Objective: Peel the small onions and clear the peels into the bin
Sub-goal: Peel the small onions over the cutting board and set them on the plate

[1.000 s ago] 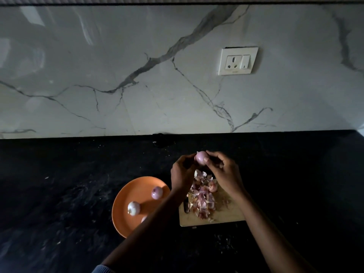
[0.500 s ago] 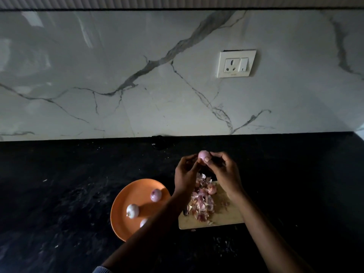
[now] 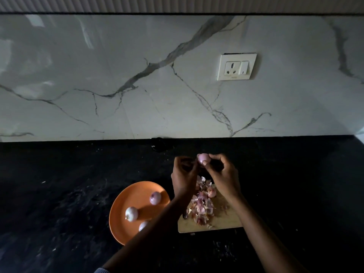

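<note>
A small pink onion (image 3: 202, 158) is held up above the far end of the wooden cutting board (image 3: 226, 223). My right hand (image 3: 223, 175) pinches it between thumb and fingertips. My left hand (image 3: 184, 177) is beside it with fingers curled, its fingertips at the onion's left side. A heap of pink onion peels (image 3: 201, 207) lies on the board, with one unpeeled onion (image 3: 211, 192) among them. Three peeled onions (image 3: 131, 213) (image 3: 155, 198) (image 3: 143, 225) sit on the orange plate (image 3: 122, 231) to the left; my left forearm partly covers the nearest.
The black stone counter (image 3: 59, 194) runs wall to wall. A white marble backsplash with a socket (image 3: 236, 67) stands behind it. No bin is in view. The scene is dim.
Both hands have lifted the onion slightly away from me over the board's far end. My left fingers stay at the onion's side. The plate and peels have not moved.
</note>
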A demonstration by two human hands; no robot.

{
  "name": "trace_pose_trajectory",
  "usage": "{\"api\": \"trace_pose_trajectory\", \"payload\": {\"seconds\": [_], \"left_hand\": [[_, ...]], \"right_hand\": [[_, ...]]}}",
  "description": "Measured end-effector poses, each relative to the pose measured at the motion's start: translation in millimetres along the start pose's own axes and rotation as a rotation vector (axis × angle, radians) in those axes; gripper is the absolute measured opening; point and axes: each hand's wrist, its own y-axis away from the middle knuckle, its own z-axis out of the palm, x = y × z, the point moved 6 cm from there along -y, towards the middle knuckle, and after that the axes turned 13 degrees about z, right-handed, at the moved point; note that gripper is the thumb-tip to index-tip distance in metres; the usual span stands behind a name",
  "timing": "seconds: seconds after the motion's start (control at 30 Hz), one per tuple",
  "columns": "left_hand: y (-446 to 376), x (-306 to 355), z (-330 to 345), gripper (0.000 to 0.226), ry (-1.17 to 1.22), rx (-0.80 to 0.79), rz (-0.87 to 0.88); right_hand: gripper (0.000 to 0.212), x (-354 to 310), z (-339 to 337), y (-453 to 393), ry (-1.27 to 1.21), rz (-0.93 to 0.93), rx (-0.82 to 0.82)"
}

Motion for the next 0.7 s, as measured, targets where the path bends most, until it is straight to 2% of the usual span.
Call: {"api": "trace_pose_trajectory", "payload": {"seconds": [0.13, 0.43, 0.7], "left_hand": [[-2.0, -3.6, 0.7, 0.029, 0.034, -0.052, -0.01], [2.2, -4.8, -2.0, 0.03, 0.007, 0.014, -0.052], [0.0, -6.3, -1.7, 0.038, -0.01, -0.018, -0.052]], "right_hand": [[0.025, -0.5, -0.6, 0.1, -0.006, -0.02, 0.004], [0.023, -7.7, 3.1, 6.3, 0.002, -0.1, -0.002], [0.024, -8.3, 3.7, 8.4, 0.005, -0.118, -0.019]]}}
